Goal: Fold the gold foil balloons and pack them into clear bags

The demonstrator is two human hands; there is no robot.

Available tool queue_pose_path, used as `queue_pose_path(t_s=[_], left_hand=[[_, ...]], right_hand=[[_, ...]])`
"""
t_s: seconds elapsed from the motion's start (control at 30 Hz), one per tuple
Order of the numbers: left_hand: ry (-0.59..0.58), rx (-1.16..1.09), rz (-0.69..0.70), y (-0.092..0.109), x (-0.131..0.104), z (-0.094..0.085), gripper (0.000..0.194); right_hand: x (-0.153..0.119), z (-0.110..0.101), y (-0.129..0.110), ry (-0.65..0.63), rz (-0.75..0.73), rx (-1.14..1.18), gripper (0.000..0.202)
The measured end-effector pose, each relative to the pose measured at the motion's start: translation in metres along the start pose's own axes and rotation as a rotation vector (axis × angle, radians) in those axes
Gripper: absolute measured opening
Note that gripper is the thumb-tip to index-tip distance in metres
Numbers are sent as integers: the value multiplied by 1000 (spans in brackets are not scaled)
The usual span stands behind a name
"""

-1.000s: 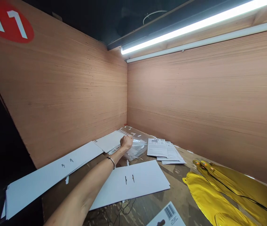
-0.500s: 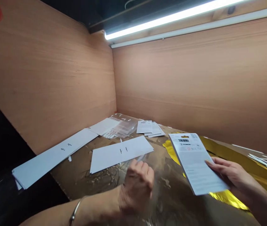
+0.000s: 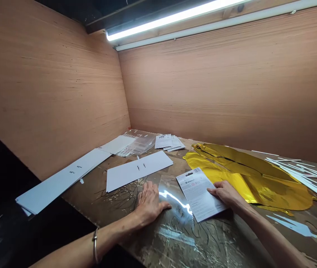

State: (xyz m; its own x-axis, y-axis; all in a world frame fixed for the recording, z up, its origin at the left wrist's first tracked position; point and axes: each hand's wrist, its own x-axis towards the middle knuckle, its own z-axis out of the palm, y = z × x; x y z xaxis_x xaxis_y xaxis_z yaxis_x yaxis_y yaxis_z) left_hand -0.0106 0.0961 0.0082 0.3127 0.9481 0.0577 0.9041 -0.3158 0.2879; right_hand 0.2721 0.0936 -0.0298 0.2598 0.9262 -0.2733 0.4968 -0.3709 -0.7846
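Observation:
A white printed card (image 3: 199, 193) with a hang hole is pinched by my right hand (image 3: 223, 191), the thumb on its printed face. Under the card's left part a clear plastic sleeve (image 3: 172, 190) lies on the table, glinting in the light. My left hand (image 3: 149, 201) rests palm down at the sleeve's left edge, fingers stretched out and thumb reaching onto the plastic. Just beyond it lies a white paper strip (image 3: 138, 170) with two black marks. Yellow foil sheets (image 3: 228, 171) lie behind my right hand.
Long white strips (image 3: 63, 182) run along the left side. Clear sleeves (image 3: 144, 143) and printed cards (image 3: 164, 141) lie at the back. Thin white sticks (image 3: 303, 175) are scattered at the right, near white scraps (image 3: 300, 227). Wooden walls (image 3: 217, 93) close the back and left.
My left hand has gone from curled to flat on the table by the clear sleeve. My right hand has brought the card leftward, over the sleeve. The view has shifted right.

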Motion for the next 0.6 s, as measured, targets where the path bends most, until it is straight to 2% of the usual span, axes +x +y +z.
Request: queue_pose_path(t_s=[0.07, 0.17, 0.3, 0.37, 0.47, 0.6], left_hand=[[-45, -123, -63, -2, 6, 4, 43], [-73, -328, -217, 5, 12, 4, 21], [-85, -457, -308, 17, 19, -2, 28], [-104, -561, -339, 21, 22, -2, 22], [-225, -819, -415, 21, 22, 0, 11], [-430, -1145, -506, 16, 15, 1, 12]], right_hand=[[0, 0, 2, -2, -9, -3, 24], [1, 2, 5, -11, -18, 3, 23], [1, 2, 9, -16, -27, 32, 24], [1, 0, 11, -17, -23, 52, 25], [0, -3, 15, -19, -11, 84, 25], [-1, -3, 16, -28, 7, 131, 23]])
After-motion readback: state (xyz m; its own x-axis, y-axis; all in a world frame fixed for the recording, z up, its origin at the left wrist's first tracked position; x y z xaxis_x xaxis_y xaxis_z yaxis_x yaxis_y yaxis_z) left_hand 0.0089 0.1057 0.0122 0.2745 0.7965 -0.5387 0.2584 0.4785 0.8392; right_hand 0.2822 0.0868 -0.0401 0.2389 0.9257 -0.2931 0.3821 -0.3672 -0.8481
